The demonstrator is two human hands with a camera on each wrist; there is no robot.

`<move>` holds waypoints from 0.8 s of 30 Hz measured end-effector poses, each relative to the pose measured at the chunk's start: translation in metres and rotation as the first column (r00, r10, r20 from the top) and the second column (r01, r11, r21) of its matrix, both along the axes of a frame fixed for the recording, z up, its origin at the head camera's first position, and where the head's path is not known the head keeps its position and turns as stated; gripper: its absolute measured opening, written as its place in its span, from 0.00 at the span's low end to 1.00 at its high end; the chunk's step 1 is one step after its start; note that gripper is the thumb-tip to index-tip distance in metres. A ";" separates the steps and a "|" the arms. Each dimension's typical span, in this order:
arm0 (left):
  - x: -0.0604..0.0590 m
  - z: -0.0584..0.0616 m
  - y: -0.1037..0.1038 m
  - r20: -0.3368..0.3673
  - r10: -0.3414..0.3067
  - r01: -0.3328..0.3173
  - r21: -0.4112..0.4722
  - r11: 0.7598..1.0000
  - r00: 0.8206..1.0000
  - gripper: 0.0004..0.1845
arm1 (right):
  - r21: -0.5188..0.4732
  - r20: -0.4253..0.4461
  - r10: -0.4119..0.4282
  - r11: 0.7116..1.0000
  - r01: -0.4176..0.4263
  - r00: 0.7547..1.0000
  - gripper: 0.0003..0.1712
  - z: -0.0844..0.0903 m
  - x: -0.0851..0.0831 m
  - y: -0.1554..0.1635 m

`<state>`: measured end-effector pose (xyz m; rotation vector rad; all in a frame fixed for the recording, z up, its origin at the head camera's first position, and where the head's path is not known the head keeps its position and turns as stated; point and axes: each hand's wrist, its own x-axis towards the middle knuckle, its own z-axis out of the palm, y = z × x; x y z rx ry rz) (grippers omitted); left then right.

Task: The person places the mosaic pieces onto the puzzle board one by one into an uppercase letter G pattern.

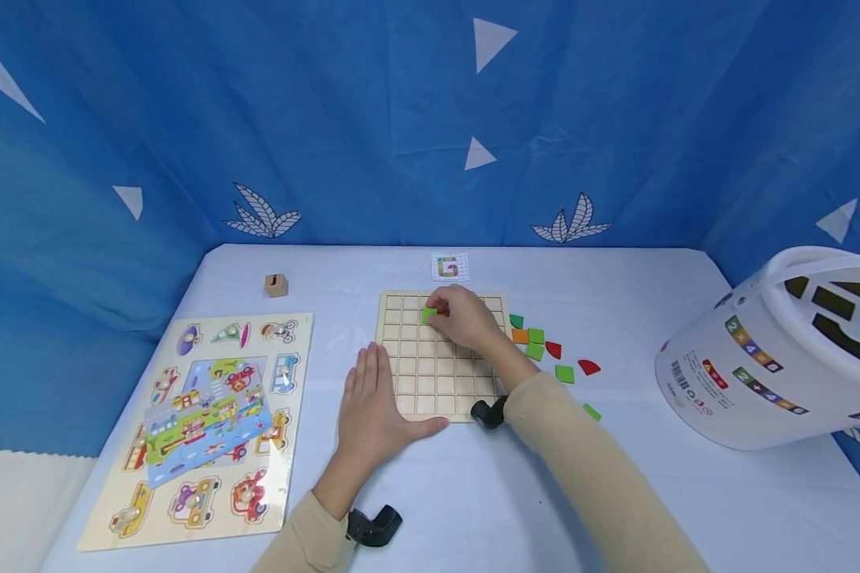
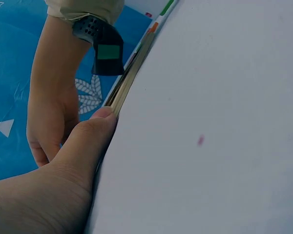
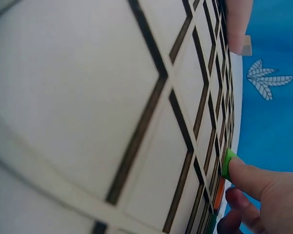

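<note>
A small green wooden tile (image 1: pixel 428 315) is pinched by the right hand (image 1: pixel 464 320) at the pale wooden grid board's (image 1: pixel 430 382) twelve o'clock rows. The left hand (image 1: pixel 369 402), flat with fingers straight, braces the board's seven o'clock edge. Seating the tile squarely in a cell seems the step in hand.

The square pale wooden grid board (image 1: pixel 437 374) has a matt, smooth face with dark engraved lines between its cells. On it lies a small green tile (image 1: pixel 428 315), matt and flat-coloured (wood or plastic, hard to tell). Right of the board, the big white plastic bucket (image 1: pixel 760 358) is glossy. Left of the board, the wooden vehicle puzzle tray (image 1: pixel 193 430) has a printed, slightly shiny face. Behind the board lies a small white paper pattern card (image 1: pixel 450 267). The pale blue tablecloth (image 1: pixel 616 493) under the board looks smooth and matt.
</note>
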<state>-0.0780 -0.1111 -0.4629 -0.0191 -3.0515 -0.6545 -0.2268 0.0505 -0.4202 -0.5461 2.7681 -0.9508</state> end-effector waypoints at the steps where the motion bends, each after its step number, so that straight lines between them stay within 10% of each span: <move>1: 0.000 0.000 0.000 0.001 0.001 -0.001 0.001 1.000 1.000 0.81 | 0.008 -0.004 0.002 1.000 -0.002 1.000 0.09 0.000 0.000 -0.001; 14: 0.001 0.001 0.000 0.007 -0.003 0.003 0.016 1.000 1.000 0.81 | 0.108 -0.007 0.072 0.992 -0.071 0.997 0.15 0.014 0.006 0.005; 24: -0.001 -0.001 -0.002 0.017 -0.009 0.008 0.034 0.999 1.000 0.81 | 0.113 0.035 -0.042 0.993 0.038 0.999 0.19 0.026 0.004 0.047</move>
